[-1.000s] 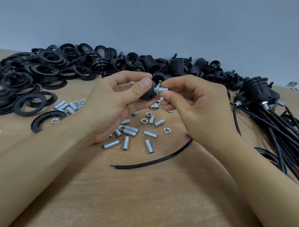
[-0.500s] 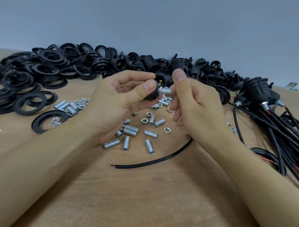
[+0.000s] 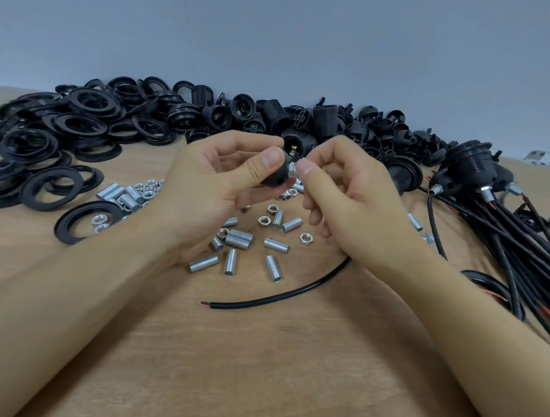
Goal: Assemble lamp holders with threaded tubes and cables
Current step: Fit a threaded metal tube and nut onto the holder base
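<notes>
Your left hand (image 3: 224, 187) grips the black cap (image 3: 276, 177) of a lamp holder, thumb over its dome and fingers curled behind, holding it up above the desk (image 3: 260, 365) between your two hands. Your right hand (image 3: 346, 195) pinches the short metal tube (image 3: 292, 170) that sticks out of the cap's narrow end, thumb in front and forefinger over the top; its other fingers are curled and hold nothing.

The cap looks like light, stiff plastic with a smooth dome, so it could slip as you twist; hold it around its widest part, as you do now. The tube is small, rigid and ridged with thread, which should give your fingertips bite, but a skewed start may cross the thread in the plastic. Pinch it near its free end.

The tube's long axis runs roughly level, left to right, its free end toward your right hand and its other end in the cap. How deep it sits you cannot tell from here; your thumb hides most of it.

Below your hands lie loose tubes (image 3: 233, 261) and nuts (image 3: 306, 238). Nearer you lies a single black cable (image 3: 279, 298), its bare end pointing left. Black rings (image 3: 52, 192) are heaped at left, holder bodies (image 3: 271, 116) along the back, and cabled holders (image 3: 471, 166) at right.
</notes>
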A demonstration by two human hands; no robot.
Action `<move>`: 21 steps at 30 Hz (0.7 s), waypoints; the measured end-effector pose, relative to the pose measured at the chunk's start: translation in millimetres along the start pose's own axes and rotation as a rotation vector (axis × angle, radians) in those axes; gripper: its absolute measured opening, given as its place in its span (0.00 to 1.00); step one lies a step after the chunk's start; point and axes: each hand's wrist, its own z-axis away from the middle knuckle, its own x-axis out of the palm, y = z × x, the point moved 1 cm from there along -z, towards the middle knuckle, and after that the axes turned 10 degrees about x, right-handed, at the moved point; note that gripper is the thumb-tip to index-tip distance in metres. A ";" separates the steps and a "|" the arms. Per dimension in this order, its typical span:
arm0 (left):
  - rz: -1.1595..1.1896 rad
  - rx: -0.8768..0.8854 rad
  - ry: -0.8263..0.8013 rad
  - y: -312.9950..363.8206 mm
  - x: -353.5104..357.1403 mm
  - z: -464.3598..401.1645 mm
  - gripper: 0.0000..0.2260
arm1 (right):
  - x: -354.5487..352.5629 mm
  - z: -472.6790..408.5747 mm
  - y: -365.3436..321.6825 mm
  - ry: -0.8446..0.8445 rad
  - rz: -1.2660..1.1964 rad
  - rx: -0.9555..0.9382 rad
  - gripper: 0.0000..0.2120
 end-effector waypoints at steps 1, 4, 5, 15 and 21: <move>-0.007 0.001 -0.012 -0.3 0.2 0.5 0.13 | 0.4 -0.4 0.4 0.003 0.023 -0.011 0.14; -0.029 0.010 -0.031 -1.2 1.7 1.7 0.14 | 1.5 -0.4 3.3 0.027 0.048 0.030 0.25; -0.029 0.012 -0.024 -1.5 1.6 1.5 0.14 | 1.1 -0.3 3.0 0.031 0.042 0.047 0.27; -0.008 0.025 -0.033 -0.7 1.6 1.6 0.12 | 2.0 -0.1 0.4 -0.001 0.001 0.061 0.28; -0.018 0.022 -0.011 -1.7 -0.4 -0.3 0.12 | 1.3 1.7 -3.3 -0.087 0.040 0.024 0.14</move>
